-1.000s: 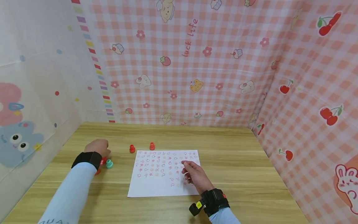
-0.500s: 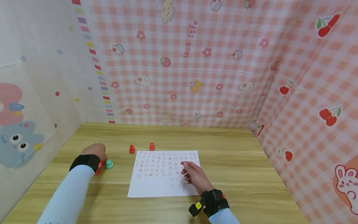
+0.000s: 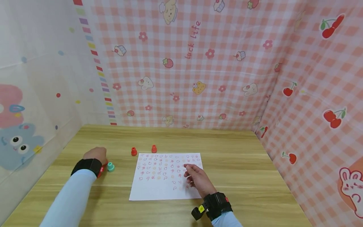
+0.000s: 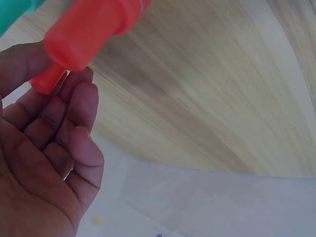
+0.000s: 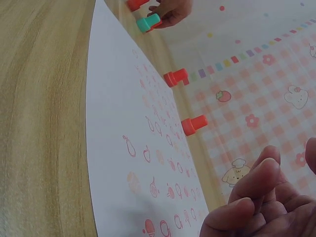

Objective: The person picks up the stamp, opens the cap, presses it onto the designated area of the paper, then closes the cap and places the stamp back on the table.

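On the left of the table, my left hand point(image 3: 95, 154) pinches a small red stamp point(image 4: 48, 81) between thumb and fingers. A second red stamp point(image 4: 81, 37) stands close in front of them in the left wrist view, beside a teal stamp point(image 3: 111, 167). My right hand point(image 3: 199, 179) is over the right part of a white sheet of paper point(image 3: 153, 192), fingers loosely bent, with nothing held. Rows of small red and orange stamped pictures cover much of the sheet. In the head view the left fingertips are hidden behind the hand.
Two more red stamps, one to the left point(image 3: 134, 151) and one to the right point(image 3: 154, 148), stand just beyond the paper's far edge. Patterned cloth walls point(image 3: 181, 75) enclose the wooden table point(image 3: 241, 164) at the back and both sides.
My left hand has drawn back slightly toward me and left, lowering to the red stamps beside the teal one. My right hand stays in place over the paper.
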Motion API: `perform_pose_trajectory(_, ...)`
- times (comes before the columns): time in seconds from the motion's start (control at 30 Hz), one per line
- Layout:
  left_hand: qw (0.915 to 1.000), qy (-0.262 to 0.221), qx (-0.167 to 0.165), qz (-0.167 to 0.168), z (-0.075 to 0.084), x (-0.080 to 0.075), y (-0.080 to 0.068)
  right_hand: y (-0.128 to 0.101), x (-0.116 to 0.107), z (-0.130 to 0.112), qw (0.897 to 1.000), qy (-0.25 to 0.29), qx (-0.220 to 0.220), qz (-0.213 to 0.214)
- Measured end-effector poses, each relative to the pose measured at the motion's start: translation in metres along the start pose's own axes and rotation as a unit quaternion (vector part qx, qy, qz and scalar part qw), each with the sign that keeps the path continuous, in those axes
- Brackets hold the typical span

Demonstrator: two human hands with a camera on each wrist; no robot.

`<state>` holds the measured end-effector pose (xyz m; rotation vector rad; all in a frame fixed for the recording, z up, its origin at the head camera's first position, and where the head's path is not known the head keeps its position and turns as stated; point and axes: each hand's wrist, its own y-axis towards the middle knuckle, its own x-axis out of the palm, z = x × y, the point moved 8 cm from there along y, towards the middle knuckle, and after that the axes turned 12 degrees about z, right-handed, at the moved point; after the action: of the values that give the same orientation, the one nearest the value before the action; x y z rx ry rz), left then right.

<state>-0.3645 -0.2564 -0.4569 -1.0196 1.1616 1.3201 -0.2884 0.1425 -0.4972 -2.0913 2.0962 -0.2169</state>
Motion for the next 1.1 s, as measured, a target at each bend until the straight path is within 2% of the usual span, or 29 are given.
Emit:
perform_pose_trajectory(0.3, 0.9998, -0.002, -0.017, -0.006, -0.001, 0.003, 0.002, -0.001, 0.001, 0.001, 1.000, -0.003, 0.001, -0.001)
perform_pose_trajectory(0.5, 0.9983, -0.035, -0.040, 0.025, -0.004, -0.006, 0.003, 0.000, 0.000, 0.002, 1.000, -0.004, 0.003, -0.002)
perform_pose_trajectory(0.7, 0.9962, -0.050, -0.028, 0.066, -0.004, -0.016, 0.008, 0.001, -0.001, 0.001, 1.000, -0.004, 0.003, 0.002)
perform_pose_trajectory(0.93, 0.9932, -0.076, -0.008, 0.088, 0.014, -0.035, 0.012, 0.000, -0.002, -0.001, 1.000, -0.004, 0.000, 0.008)
perform_pose_trajectory(1.1, 0.9875, -0.105, -0.003, 0.118, 0.032, -0.043, 0.012, 0.000, -0.002, -0.001, 1.000, -0.002, 0.001, 0.006)
